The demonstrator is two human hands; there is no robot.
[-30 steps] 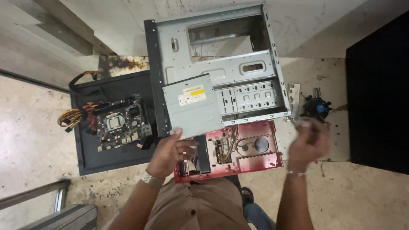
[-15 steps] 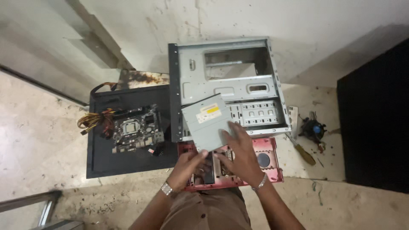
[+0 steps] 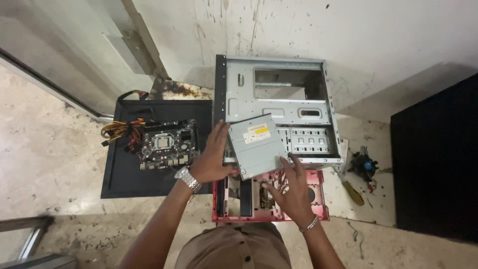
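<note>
Two hands hold one grey disc drive [image 3: 258,145] over the open metal computer case [image 3: 279,107]. The left hand [image 3: 211,160] grips its left edge with curled fingers. The right hand [image 3: 294,192] is spread wide, fingertips under the near right corner. The drive is tilted, its long side running from the person toward the case. Both hands are equally close.

Makeshift repair spot: gutted computer case [image 3: 279,107] on stained floor [image 3: 55,154]
</note>
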